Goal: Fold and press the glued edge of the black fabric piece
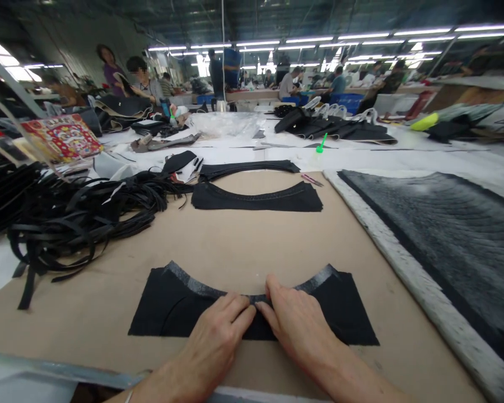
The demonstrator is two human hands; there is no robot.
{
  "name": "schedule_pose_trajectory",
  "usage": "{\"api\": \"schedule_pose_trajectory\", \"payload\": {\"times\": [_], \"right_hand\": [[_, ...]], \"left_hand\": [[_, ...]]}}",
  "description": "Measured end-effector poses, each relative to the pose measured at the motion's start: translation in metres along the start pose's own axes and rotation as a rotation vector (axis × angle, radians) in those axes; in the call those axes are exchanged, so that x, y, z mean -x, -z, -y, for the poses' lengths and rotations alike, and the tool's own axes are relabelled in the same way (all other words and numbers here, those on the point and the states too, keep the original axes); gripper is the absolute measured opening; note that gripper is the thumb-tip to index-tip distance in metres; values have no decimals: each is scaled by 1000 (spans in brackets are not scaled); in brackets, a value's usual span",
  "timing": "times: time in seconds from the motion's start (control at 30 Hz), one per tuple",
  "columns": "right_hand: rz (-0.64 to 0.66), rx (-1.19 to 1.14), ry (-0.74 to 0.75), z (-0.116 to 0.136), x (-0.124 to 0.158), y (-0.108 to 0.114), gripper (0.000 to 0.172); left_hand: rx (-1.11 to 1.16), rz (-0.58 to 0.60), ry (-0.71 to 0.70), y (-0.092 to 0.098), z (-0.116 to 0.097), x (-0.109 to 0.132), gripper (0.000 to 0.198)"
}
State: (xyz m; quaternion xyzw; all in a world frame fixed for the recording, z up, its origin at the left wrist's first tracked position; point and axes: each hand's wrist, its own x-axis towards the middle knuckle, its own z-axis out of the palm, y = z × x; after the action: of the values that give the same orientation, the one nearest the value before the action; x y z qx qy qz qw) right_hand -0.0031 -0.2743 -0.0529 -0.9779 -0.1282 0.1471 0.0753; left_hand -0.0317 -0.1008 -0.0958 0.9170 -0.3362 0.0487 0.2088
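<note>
A black fabric piece [151, 305] with a curved upper edge lies flat before me, a shiny grey band running along the curve. My left hand [222, 327] has its fingers bent and pressed together on the middle of that edge. Right beside it, my right hand [298, 316] pinches the same edge between thumb and fingers. The fingertips almost meet at the centre of the curve and hide the edge there. Farther back on the brown board [231, 240] lie a stack of similar black pieces [256, 198] and a narrower curved black stack [247, 167].
Tangled black strips [88, 212] cover the left side. A pale-edged slab [373, 229] with a dark streaked top borders the right. Small pink-handled snips [311, 179] and a green bottle-like item [321, 144] lie at the back. Several people work beyond.
</note>
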Motion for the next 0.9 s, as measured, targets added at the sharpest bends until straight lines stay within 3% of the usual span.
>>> {"api": "schedule_pose_trajectory", "payload": {"times": [0.13, 0.23, 0.4, 0.73, 0.9], "right_hand": [[-24, -82, 12, -22, -2, 6, 18], [39, -149, 25, -50, -4, 15, 25], [65, -167, -5, -80, -6, 27, 17], [65, -138, -25, -81, -11, 25, 15], [59, -115, -33, -76, -9, 28, 14]], "left_hand": [[-63, -60, -71, -8, 2, 5, 47], [-91, -74, -110, -8, 4, 5, 52], [-150, -78, -116, -12, 4, 3, 57], [-224, -6, -101, -15, 6, 4, 71], [-242, -84, -130, -22, 8, 5, 69]]}}
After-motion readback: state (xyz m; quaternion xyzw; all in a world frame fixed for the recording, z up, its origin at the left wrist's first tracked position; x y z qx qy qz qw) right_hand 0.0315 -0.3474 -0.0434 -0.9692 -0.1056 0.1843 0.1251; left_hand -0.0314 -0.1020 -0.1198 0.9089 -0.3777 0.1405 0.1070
